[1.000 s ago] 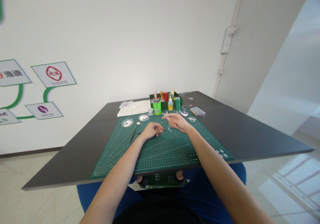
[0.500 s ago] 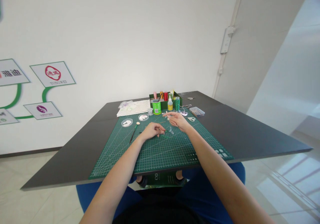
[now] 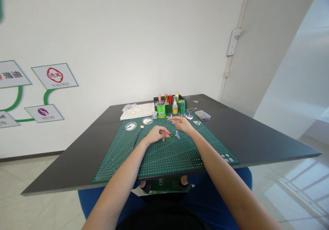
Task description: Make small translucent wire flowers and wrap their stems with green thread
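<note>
Just below the centre of the frame, the left hand pinches its fingers narrowly on a thin stem, with a pale, translucent piece at the stem's right end, over the green cutting mat. Slightly higher and to the right, the right hand has its index finger stretched leftward (whether its other fingers grip anything, I cannot tell). Beyond the hands stand a bright green can and a glue bottle; white-handled scissors lie right of the right hand.
</note>
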Demonstrator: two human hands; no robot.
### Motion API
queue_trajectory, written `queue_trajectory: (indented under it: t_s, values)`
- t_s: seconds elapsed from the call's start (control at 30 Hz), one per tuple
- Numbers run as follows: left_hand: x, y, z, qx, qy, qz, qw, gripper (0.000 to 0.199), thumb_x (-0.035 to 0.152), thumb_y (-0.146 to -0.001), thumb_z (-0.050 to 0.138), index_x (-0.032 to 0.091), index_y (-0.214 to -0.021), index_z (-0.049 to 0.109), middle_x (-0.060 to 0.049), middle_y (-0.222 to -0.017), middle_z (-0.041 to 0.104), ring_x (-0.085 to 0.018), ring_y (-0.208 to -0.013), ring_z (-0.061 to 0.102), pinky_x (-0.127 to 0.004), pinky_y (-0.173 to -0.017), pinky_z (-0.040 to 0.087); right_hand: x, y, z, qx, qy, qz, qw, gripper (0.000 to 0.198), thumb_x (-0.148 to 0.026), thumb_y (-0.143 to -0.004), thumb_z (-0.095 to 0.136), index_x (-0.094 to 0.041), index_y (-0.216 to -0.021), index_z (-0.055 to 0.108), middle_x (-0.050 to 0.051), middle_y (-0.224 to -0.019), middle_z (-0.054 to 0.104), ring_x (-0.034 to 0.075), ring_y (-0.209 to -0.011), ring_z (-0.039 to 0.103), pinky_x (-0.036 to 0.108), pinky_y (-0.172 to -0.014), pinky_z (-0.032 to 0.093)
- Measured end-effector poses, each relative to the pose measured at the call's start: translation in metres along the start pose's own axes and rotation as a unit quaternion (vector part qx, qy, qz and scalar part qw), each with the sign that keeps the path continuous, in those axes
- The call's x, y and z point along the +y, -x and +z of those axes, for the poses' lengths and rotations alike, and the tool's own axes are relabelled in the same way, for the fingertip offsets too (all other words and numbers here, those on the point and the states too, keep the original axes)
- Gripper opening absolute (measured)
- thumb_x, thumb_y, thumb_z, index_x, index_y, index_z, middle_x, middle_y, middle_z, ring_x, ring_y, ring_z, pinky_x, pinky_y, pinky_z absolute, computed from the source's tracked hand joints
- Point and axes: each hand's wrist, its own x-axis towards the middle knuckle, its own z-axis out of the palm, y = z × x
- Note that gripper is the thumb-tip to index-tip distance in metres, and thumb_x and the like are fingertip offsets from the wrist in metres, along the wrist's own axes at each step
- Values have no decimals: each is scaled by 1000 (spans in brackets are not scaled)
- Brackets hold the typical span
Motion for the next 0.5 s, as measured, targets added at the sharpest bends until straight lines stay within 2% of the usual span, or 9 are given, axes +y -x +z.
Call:
queue_trajectory:
  t_s: [0.5]
  values:
    - [3,0,-1,32,47,14,998,36,38,-69,85,10,-88,74,-9,-78,76,-11,-54,63,-22,-56,49,19,-7,-7,-1,98,25,995,43,-48,-81,65,-12,-102,74,-10,-43,32,8,-40,25,22,-42,18]
